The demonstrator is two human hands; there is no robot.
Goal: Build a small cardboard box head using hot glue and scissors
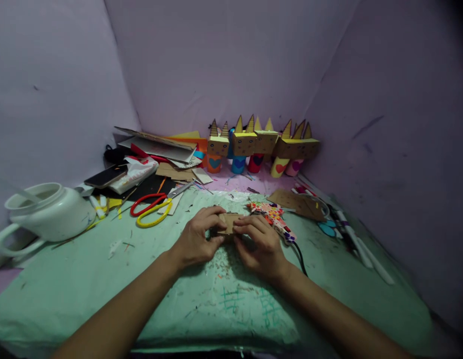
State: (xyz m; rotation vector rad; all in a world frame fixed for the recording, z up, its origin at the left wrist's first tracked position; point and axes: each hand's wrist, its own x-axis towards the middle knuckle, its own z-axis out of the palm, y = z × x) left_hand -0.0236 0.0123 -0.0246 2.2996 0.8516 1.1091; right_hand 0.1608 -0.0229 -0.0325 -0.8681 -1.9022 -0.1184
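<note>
Both hands meet over the middle of a green cutting mat [104, 279]. My left hand [198, 237] and my right hand [258, 240] are closed on a small brown cardboard piece [227, 222], fingers pinching it from either side just above the mat. A glue gun wrapped in colourful patterned tape [274, 218] lies right beside my right hand, its black cord [299, 255] running toward me.
Red and yellow scissors [152, 208] lie left of the hands. A white pot with a handle [48, 212] stands at the far left. Several cardboard animal figures [253, 144] line the back wall. Cardboard scraps [298, 202], a phone [106, 175] and white glue sticks [360, 247] lie around.
</note>
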